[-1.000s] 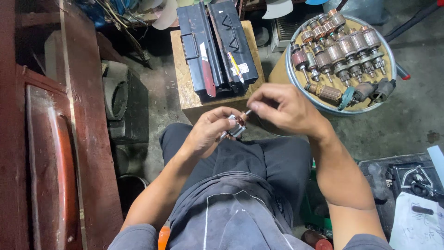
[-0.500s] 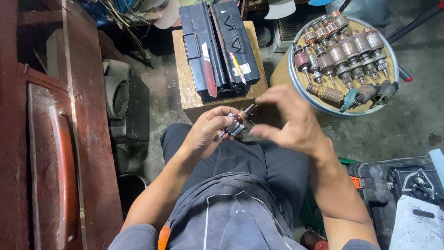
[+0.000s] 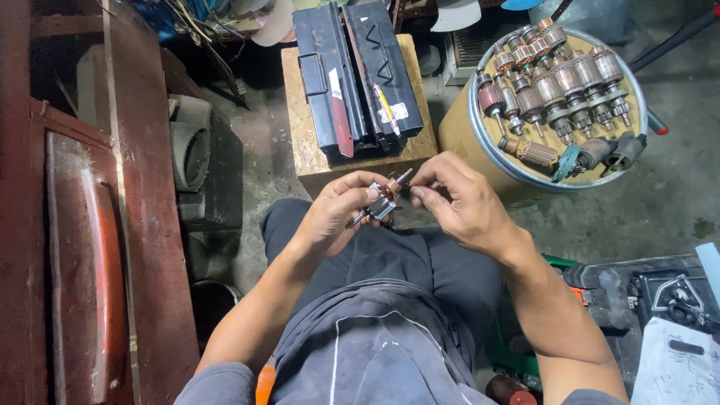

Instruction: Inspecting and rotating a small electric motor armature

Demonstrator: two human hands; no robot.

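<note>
My left hand (image 3: 334, 212) grips a small motor armature (image 3: 383, 201) with a copper commutator and a steel shaft, held over my lap. The shaft tip points up and to the right. My right hand (image 3: 459, 202) hovers just right of it, thumb and forefinger pinched close to the shaft end; whether they touch it I cannot tell.
A black metal toolbox (image 3: 356, 75) lies on a wooden block (image 3: 300, 142) ahead. At right a round drum lid (image 3: 480, 135) carries several armatures (image 3: 559, 82). A rusty red panel (image 3: 90, 247) fills the left. Dark tool cases (image 3: 660, 296) lie at lower right.
My right hand has pulled slightly back to the right of the armature, uncovering its shaft. The left hand keeps hold of it in nearly the same spot.
</note>
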